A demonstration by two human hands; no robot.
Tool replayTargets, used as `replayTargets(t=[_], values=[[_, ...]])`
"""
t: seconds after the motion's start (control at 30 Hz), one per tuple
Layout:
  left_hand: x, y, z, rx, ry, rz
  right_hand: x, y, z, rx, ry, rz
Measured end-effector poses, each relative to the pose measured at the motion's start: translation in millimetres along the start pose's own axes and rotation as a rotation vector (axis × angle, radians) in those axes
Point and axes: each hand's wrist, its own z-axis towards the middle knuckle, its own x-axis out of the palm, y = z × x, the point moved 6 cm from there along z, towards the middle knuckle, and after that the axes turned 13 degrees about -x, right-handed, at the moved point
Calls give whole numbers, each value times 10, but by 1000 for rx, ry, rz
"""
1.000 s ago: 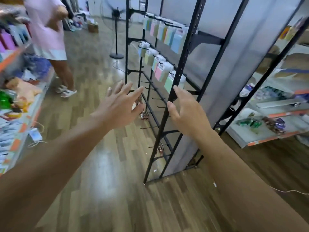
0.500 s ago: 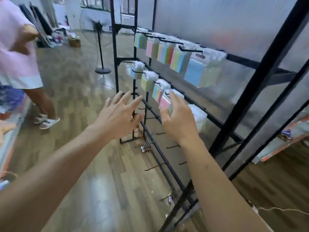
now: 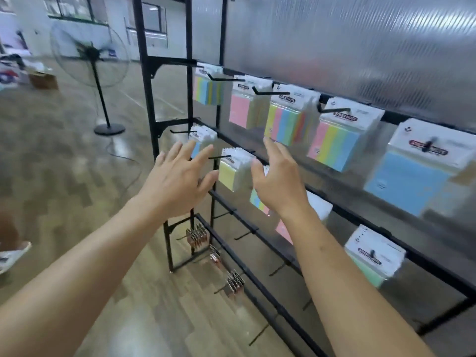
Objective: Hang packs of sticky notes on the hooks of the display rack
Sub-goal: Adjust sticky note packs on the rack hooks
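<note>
A black display rack [image 3: 146,94] runs from the middle to the right, with rows of hooks. Several packs of sticky notes hang on the top row, among them a striped pack [image 3: 333,140] and a blue pack [image 3: 412,176]. On the second row hangs a yellow pack [image 3: 233,171]. My left hand [image 3: 177,179] is held out with fingers spread, just left of the yellow pack. My right hand [image 3: 279,181] is stretched out just right of it, in front of another pack. Neither hand holds anything.
A standing fan [image 3: 90,55] is on the wooden floor at the back left, with a cardboard box [image 3: 42,81] behind it. Small copper-coloured items [image 3: 197,237] hang on the rack's low hooks. A translucent panel [image 3: 347,42] backs the rack. A person's foot [image 3: 13,253] shows at the left edge.
The view has swung closer to the rack and upward. Both hands have moved forward toward the second-row packs and stay empty with fingers spread.
</note>
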Motion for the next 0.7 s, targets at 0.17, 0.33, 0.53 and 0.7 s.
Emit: replayTargets(t=[0.17, 0.33, 0.53, 0.7], values=[[108, 405, 823, 127, 46, -26, 440, 96, 631, 112, -60, -37], [283, 574, 1568, 204, 88, -107, 810, 20, 1110, 191, -106, -122], [556, 674, 2433, 210, 93, -248, 1133, -259, 1545, 223, -326, -259], [685, 713, 3079, 210, 49, -330, 1261, -469, 1772, 310, -637, -362]])
